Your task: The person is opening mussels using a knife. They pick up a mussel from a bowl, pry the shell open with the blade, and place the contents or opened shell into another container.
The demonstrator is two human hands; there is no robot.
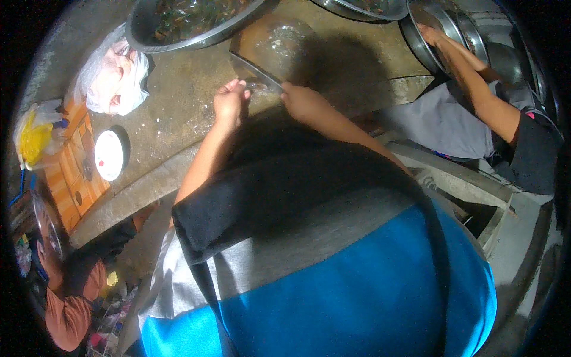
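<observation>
My right hand (299, 100) grips a knife (256, 69) by its handle end, the blade slanting away to the upper left over a wet concrete counter (178, 96). My left hand (228, 100) is just left of the knife, its fingers curled in with the fingertips upward. Beside those fingertips, below the blade, lies a small glossy translucent piece (258, 85); whether the left hand touches or holds it is unclear. Pale scraps (285, 40) lie in a wet patch beyond the knife. Shadow darkens the counter to the right of it.
A large metal basin (196, 43) holds dark, wet, greenish-brown contents. Left are a plastic bag (118, 80) of pale meat, a white bowl (108, 156) and a wood-patterned surface (80, 178). Another person's arms (464, 85) reach into metal basins (424, 53); another person's sleeve (67, 317) shows lower left.
</observation>
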